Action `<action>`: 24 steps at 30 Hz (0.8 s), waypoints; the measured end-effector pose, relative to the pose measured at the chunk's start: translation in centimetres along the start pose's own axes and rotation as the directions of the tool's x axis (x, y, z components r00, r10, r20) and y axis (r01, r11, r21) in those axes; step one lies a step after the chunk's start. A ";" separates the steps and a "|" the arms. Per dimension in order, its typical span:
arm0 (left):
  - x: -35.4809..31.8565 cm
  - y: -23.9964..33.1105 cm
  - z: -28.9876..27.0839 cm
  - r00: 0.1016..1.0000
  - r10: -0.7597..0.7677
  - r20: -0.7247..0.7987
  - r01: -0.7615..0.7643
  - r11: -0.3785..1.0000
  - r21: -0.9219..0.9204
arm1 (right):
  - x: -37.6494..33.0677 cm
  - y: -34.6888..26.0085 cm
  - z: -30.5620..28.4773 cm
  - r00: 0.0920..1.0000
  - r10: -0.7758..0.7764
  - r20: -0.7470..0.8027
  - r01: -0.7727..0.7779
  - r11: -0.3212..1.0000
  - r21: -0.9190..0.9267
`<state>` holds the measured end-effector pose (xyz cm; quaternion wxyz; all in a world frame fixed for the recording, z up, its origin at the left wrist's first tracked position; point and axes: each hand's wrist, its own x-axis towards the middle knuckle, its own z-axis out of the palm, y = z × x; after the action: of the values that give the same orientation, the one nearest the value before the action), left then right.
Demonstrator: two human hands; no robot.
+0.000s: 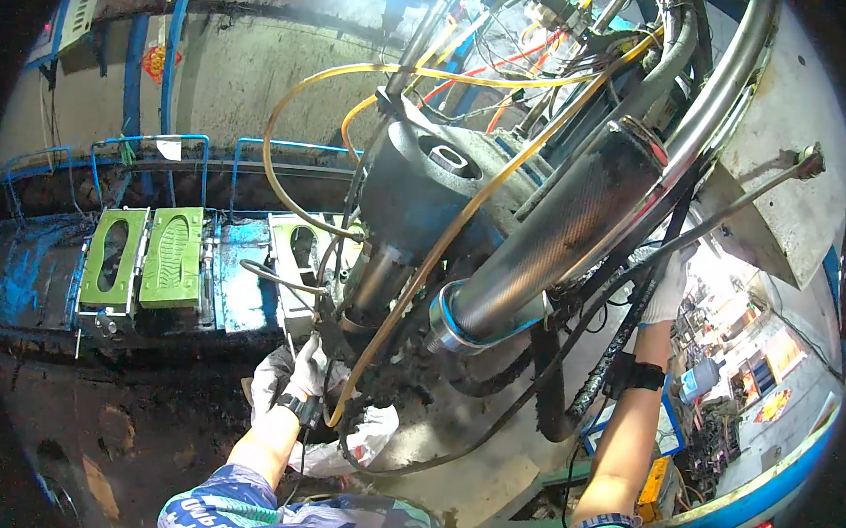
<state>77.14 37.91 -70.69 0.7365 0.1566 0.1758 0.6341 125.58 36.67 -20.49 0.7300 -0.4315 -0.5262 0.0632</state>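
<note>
My left hand [302,370], in a white glove with a black wrist strap, reaches up to the grimy underside of a large grey injection head [426,184]. Its fingers press against the dark nozzle part [330,331], and their grip is hidden. My right hand [671,286], also in a white glove, is raised at the right and wrapped around a black hose [627,341] beside a thick dark cylinder [556,237]. A white rag [363,439] hangs just below my left wrist.
Two open green shoe-sole moulds [114,255] [171,253] lie on a blue-stained bench [242,289] at the left. A pale open mould [296,249] sits right behind the head. Yellow tubes [285,187] and red wires loop overhead. A blue-rimmed machine edge [763,486] curves at the lower right.
</note>
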 end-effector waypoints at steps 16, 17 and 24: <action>6.0 -8.2 4.5 0.970 -0.237 -0.060 0.220 0.953 -0.210 | 6.1 5.4 -4.5 0.999 -0.048 0.005 0.048 0.996 -0.077; 6.3 -8.5 4.6 0.964 -0.264 -0.032 0.251 0.941 -0.229 | 6.3 5.9 -4.5 0.999 -0.046 0.001 0.046 0.996 -0.082; 8.6 -12.5 5.6 0.986 -0.167 0.005 0.167 0.982 -0.092 | 10.3 11.8 -6.9 0.999 0.037 -0.022 -0.037 0.999 -0.006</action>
<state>91.86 44.49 -71.88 0.7934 0.1065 0.1599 0.5776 140.06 45.71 -21.82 0.7330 -0.4443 -0.5103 0.0699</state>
